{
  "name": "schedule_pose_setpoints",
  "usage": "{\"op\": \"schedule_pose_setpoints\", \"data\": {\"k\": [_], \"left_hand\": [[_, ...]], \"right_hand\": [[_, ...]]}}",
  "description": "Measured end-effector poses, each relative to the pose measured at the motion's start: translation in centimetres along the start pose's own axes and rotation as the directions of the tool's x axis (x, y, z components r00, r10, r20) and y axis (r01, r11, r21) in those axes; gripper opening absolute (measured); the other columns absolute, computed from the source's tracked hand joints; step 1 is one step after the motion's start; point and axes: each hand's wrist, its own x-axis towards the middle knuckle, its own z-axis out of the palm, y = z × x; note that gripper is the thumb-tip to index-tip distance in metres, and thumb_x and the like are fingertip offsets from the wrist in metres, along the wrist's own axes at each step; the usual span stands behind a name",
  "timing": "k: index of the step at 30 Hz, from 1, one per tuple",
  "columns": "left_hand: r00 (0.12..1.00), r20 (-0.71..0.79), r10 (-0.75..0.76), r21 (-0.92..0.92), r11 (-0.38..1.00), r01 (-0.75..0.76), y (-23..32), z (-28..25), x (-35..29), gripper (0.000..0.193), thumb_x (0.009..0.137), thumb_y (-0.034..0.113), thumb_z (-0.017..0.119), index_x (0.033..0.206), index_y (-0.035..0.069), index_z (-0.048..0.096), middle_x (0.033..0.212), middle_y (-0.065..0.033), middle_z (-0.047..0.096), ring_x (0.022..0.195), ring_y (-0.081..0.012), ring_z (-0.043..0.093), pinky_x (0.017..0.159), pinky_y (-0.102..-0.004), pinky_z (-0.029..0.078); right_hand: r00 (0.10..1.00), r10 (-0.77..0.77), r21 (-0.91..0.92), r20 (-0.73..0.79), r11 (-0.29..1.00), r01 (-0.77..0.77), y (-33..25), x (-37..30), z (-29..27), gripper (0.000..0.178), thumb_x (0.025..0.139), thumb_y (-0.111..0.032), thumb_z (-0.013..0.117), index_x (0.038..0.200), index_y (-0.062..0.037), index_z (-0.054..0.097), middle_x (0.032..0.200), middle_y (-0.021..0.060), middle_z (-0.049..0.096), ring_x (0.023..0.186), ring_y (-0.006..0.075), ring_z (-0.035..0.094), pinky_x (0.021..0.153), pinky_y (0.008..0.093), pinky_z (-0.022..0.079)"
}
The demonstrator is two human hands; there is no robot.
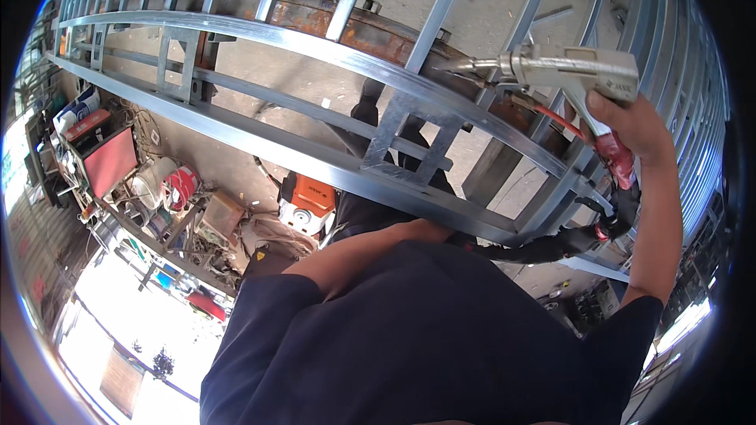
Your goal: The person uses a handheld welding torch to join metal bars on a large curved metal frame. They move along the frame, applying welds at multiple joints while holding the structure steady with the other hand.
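Note:
My right hand [636,124] is closed round the handle of a pale grey, pistol-shaped welding gun [563,69]. The gun's metal nozzle points left, over a galvanized steel railing frame [315,41] with a row of square bars. I cannot tell whether the tip touches the metal. From the gun's grip hang a red wrap [610,149] and a black-sleeved cable [543,250], which loops back toward my body. My left hand [429,230] is low against the near rail, beside that cable. Its fingers are hidden, so its grip does not show.
Under the bars runs a rusty steel beam [358,30] with small blocks on it. An orange and white machine [313,197] stands on the floor at the left. Beyond it is a cluttered bench with a red panel [110,164]. My feet are beneath the frame.

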Motion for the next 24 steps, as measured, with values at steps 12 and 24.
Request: {"op": "schedule_pose_setpoints", "data": {"k": [12,24], "left_hand": [[-0.08,-0.8,-0.594,-0.529,0.763,-0.371,-1.3,-12.5,-16.3,0.061,0.104,0.051,0.05,0.142,0.003,0.05,0.135,-0.0119,0.061,0.121,-0.0255,0.061,0.102,-0.0389,0.046],[-0.322,-0.659,-0.68,-0.399,0.679,-0.616,7.1,-17.7,-10.2,0.084,0.103,0.07,0.031,0.152,0.002,0.043,0.148,-0.0133,0.052,0.133,-0.0311,0.052,0.114,-0.0413,0.041]], "right_hand": [[0.989,-0.106,0.13,0.1,0.987,0.093,-0.2,1.4,2.1,0.066,0.095,-0.053,0.07,0.131,0.0017,0.063,0.092,0.0102,0.071,0.069,0.0183,0.066,0.059,0.0317,0.056],[0.974,-0.143,0.236,0.174,0.967,0.1,-0.2,4.4,2.6,0.056,0.095,-0.05,0.072,0.121,-0.0007,0.066,0.086,0.0098,0.071,0.066,0.0159,0.068,0.056,0.03,0.057]]}}
